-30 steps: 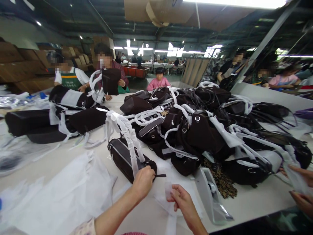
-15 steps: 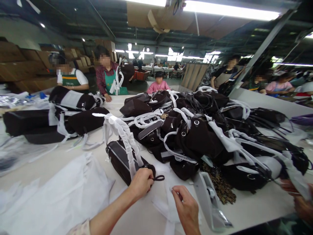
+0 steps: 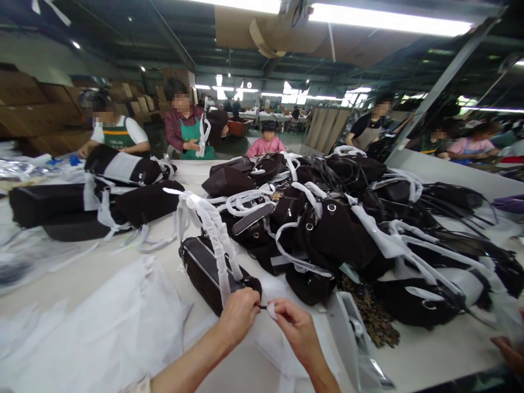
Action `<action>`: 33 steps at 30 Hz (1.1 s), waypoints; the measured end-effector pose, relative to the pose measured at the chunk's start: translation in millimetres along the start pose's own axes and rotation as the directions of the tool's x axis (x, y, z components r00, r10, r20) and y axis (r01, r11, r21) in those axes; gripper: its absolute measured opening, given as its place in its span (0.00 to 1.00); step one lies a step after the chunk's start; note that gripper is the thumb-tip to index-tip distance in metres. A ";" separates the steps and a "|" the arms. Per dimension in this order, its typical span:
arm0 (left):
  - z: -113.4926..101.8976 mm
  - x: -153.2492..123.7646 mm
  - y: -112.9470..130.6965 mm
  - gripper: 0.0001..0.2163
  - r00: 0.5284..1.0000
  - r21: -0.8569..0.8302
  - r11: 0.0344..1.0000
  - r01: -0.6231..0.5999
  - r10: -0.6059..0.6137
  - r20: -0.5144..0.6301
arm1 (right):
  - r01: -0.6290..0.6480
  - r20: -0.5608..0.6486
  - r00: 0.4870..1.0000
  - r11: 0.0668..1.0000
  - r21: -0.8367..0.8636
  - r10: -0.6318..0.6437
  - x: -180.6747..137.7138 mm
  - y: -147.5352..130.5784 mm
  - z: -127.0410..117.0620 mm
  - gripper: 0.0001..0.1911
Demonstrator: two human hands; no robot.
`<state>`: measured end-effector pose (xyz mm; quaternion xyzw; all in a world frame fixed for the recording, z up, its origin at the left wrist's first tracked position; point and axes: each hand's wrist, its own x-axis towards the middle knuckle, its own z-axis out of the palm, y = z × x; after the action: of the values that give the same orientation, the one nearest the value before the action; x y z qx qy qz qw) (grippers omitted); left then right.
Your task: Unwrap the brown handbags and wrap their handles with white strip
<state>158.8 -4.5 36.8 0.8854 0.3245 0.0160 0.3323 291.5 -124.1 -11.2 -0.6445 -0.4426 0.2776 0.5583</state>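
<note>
A black bag [image 3: 198, 259] lies on the white table in front of me, its tall handles [image 3: 208, 221] wrapped in white material. At its near end, my left hand [image 3: 240, 310] is closed on the base of a thin black loop [image 3: 263, 307]. My right hand [image 3: 295, 326] pinches a small white piece of wrapping [image 3: 271, 311] against the loop's outer end. That piece hides the tip of the loop. Both hands are close together, just right of the bag's end.
A tape dispenser [image 3: 347, 322] stands right of my hands, beside a heap of small brass-coloured pieces [image 3: 379, 322]. Many black bags [image 3: 339, 234] pile up beyond. White sheets [image 3: 123, 316] lie at left. Several people work around the table; a co-worker's hand [image 3: 510, 349] shows at far right.
My right hand has moved up and left, bringing the white piece to the black loop. The loop, free-hanging before, is now partly covered. My left hand stays near the bag's end.
</note>
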 end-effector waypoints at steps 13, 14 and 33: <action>10.7 16.9 4.7 0.08 0.958 -0.625 0.730 0.276 -0.153 0.244 | 0.033 -0.080 0.996 0.990 -0.140 -0.044 -4.3 -3.9 -21.2 0.13; 11.6 15.6 4.1 0.07 0.964 -0.624 0.737 0.258 -0.151 0.220 | 0.030 -0.081 0.996 0.984 -0.173 -0.045 -6.1 -3.3 -24.2 0.14; 12.1 -3.4 -0.3 0.11 0.999 -0.510 0.859 -0.038 0.046 0.003 | 0.042 -0.152 0.983 0.941 -0.336 -0.098 -32.2 6.1 -43.8 0.13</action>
<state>158.9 -13.3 27.8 0.7731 0.2867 0.1019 0.5566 315.8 -173.2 -11.8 -0.7340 -0.4573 0.1242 0.4865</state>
